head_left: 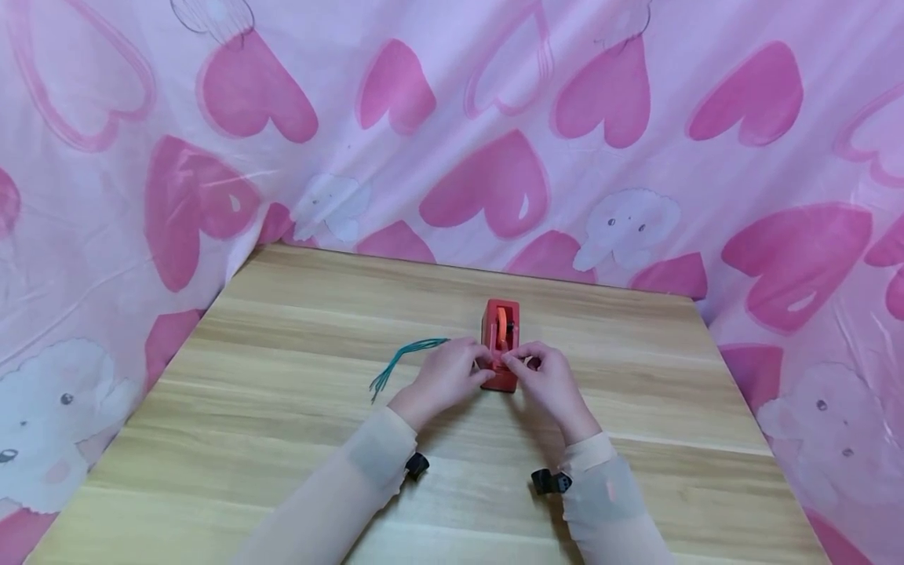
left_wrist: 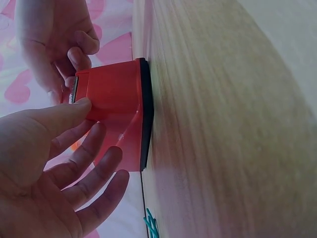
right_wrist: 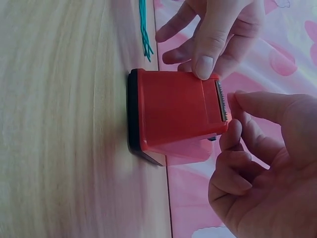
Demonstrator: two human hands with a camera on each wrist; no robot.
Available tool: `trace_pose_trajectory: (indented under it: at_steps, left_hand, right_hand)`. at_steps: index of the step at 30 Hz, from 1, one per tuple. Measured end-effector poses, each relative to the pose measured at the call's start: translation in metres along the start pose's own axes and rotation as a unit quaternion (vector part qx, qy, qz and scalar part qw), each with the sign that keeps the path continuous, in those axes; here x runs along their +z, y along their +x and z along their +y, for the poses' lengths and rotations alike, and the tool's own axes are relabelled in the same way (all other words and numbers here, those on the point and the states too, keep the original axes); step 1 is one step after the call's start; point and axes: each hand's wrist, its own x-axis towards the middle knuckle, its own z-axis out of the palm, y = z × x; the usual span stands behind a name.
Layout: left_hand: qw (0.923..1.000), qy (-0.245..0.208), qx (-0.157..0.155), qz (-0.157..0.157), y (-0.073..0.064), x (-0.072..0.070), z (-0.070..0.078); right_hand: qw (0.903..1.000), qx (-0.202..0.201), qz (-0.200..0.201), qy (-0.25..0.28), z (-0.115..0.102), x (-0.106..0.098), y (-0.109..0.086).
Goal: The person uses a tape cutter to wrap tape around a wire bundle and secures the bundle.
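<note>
A red tape dispenser [head_left: 503, 383] with a black base stands upright on the wooden table, an orange roll [head_left: 501, 326] in its top. My left hand [head_left: 448, 377] steadies it at the cutter end; in the left wrist view the thumb presses the front face and the index finger lies along the side, the other fingers loosely bent. At the serrated cutter [right_wrist: 221, 101], my right hand [right_wrist: 277, 134] brings thumb and index fingertip together in a pinch on the tape end, which is barely visible. Its other fingers are curled in.
Several thin green twist ties [head_left: 404, 350] lie bundled on the table [head_left: 212, 439], just left of the left hand. Pink cloth [head_left: 487, 188] printed with hearts hangs behind the table and along its sides. Each wrist wears a small black camera [head_left: 551, 481].
</note>
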Motion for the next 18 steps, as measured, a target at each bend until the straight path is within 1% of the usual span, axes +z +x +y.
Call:
trace_pose_trajectory:
  at_steps: [9,12,18]
  left_hand:
    - [1.0,0.002,0.002,-0.009,0.003,-0.002,0.002]
    - [1.0,-0.002,0.0,-0.009,0.003,-0.003,0.001]
    - [0.9998,-0.016,-0.003,-0.012,0.003,-0.003,-0.001]
  right_hand:
    - [0.9999,0.002,0.005,-0.012,-0.001,-0.002,-0.007]
    - [0.9997,-0.006,0.01,-0.022,-0.003,-0.002,-0.01]
    - [0.9993,-0.007,0.015,-0.035,-0.005,-0.001,-0.013]
